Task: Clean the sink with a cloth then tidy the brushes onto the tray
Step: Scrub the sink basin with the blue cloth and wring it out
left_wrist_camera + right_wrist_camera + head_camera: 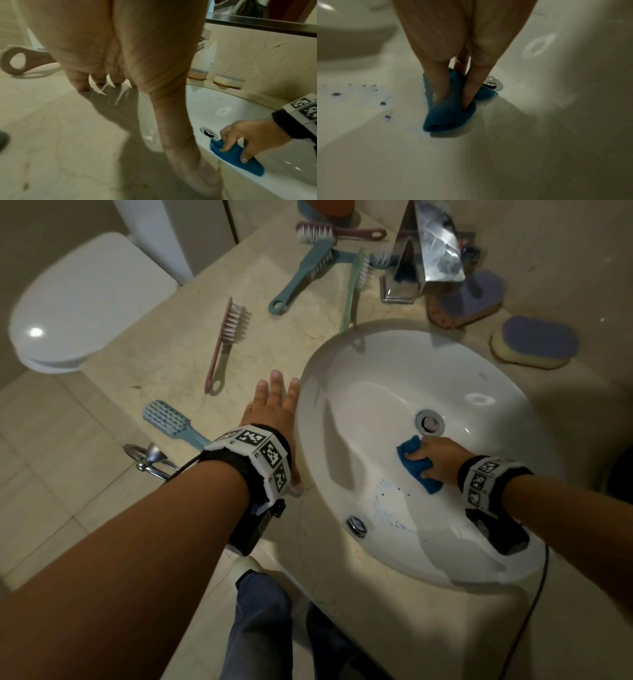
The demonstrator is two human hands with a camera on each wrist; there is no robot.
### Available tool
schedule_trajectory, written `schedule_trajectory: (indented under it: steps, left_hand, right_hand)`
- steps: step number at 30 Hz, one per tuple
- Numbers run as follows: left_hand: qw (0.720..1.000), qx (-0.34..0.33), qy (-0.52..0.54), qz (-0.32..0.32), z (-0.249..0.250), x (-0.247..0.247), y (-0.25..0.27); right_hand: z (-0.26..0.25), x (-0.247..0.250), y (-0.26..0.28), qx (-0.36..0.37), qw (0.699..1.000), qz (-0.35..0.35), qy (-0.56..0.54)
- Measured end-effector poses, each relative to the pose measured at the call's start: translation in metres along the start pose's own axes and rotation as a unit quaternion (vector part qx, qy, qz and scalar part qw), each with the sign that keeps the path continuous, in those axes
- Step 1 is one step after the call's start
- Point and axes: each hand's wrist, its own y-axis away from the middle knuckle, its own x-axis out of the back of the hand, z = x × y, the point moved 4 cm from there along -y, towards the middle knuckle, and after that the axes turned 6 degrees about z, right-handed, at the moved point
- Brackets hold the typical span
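My right hand (428, 462) grips a bunched blue cloth (416, 470) and presses it on the white sink's (359, 392) floor, just in front of the chrome drain (430, 422). In the right wrist view the thumb and fingers dig into the cloth (443, 121). Blue stains (387, 494) spot the basin to the cloth's left. My left hand (274, 405) lies flat and open on the beige counter, against the sink's left rim. Several brushes lie loose on the counter: pink (227, 337), light blue (171, 421), teal (301, 275), green (356, 289), mauve (335, 234).
A chrome faucet (424, 251) stands behind the basin, with two purple-topped sponges (537, 342) to its right. A toilet (85, 302) sits left of the counter. A chrome towel ring (150, 460) hangs below the counter's front edge. An orange and teal object (325, 207) shows at the top edge.
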Motion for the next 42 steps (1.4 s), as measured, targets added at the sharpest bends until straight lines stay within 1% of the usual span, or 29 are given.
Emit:
schedule_trajectory:
  steps: [2,5,7,10,12,15,17,19,22,24,26,28,31,33,34,35,37,39,40,41,42]
  left_hand:
    - [1.0,-0.006,-0.003,-0.002,0.002,0.0,0.001]
    - [1.0,-0.008,-0.013,0.002,0.003,0.0,-0.001]
    - [1.0,-0.004,-0.017,0.006,0.003,-0.002,-0.002]
    - [1.0,-0.003,-0.006,-0.001,0.004,0.003,0.004]
    - [1.0,0.002,0.0,-0.008,0.005,0.006,0.01]
    - [1.0,0.007,0.0,-0.01,0.005,0.008,0.013]
    - [1.0,0.008,0.01,-0.01,0.006,0.009,0.014]
    - [1.0,0.009,0.015,-0.007,0.006,0.008,0.012]
    - [1.0,0.006,0.003,0.001,0.005,0.005,0.005]
    - [1.0,-0.001,-0.002,0.003,0.004,0.003,0.003]
    - [1.0,-0.003,0.0,-0.002,0.004,0.002,0.003]
    - [1.0,0.0,0.002,-0.002,0.004,0.003,0.003]
    - [1.0,0.004,0.006,-0.002,0.005,0.004,0.005]
    - [1.0,0.008,0.012,-0.002,0.005,0.005,0.007]
    - [1.0,0.01,0.012,-0.002,0.005,0.006,0.008]
    - [1.0,0.01,0.009,0.001,0.005,0.006,0.008]
    - [1.0,0.007,0.001,0.008,0.004,0.003,0.004]
    - [1.0,-0.003,-0.013,0.012,0.003,-0.001,-0.001]
    - [1.0,-0.008,-0.021,0.012,0.002,-0.003,-0.003]
    - [1.0,-0.008,-0.022,0.011,0.002,-0.004,-0.004]
    - [1.0,-0.006,-0.017,0.009,0.001,-0.004,-0.004]
  right_hand:
    - [0.001,-0.01,0.013,0.042,0.998,-0.053,-0.002]
    - [-0.001,-0.019,0.02,0.077,0.994,-0.082,0.014]
    - [-0.013,-0.015,0.008,0.101,0.992,-0.069,0.021]
    - [-0.036,0.0,-0.021,0.127,0.992,-0.009,0.003]
    - [-0.042,0.003,-0.026,0.128,0.992,-0.009,0.019]
    - [-0.036,-0.009,-0.002,0.124,0.988,-0.074,0.059]
    - [-0.031,-0.016,0.016,0.128,0.986,-0.091,0.057]
    - [-0.031,-0.015,0.014,0.122,0.99,-0.072,0.03]
    - [-0.037,0.0,-0.021,0.076,0.997,0.005,-0.025]
    - [-0.043,0.007,-0.034,0.059,0.998,0.034,-0.002]
    - [-0.044,0.003,-0.026,0.093,0.995,0.018,0.009]
    - [-0.039,-0.006,-0.007,0.117,0.993,-0.025,0.011]
    - [-0.032,-0.006,0.006,0.092,0.995,-0.038,0.011]
    - [-0.035,0.001,0.0,0.061,0.998,-0.027,-0.008]
    - [-0.04,0.004,-0.002,0.061,0.998,-0.015,-0.02]
    - [-0.049,0.005,-0.002,0.084,0.996,-0.016,-0.027]
    - [-0.07,-0.001,0.0,0.159,0.986,-0.043,-0.005]
    - [-0.079,-0.009,-0.001,0.19,0.979,-0.069,0.033]
    - [-0.076,-0.01,-0.005,0.209,0.975,-0.061,0.042]
    - [-0.075,-0.004,-0.008,0.197,0.979,-0.05,-0.01]
    - [-0.075,0.007,-0.009,0.207,0.978,-0.007,-0.023]
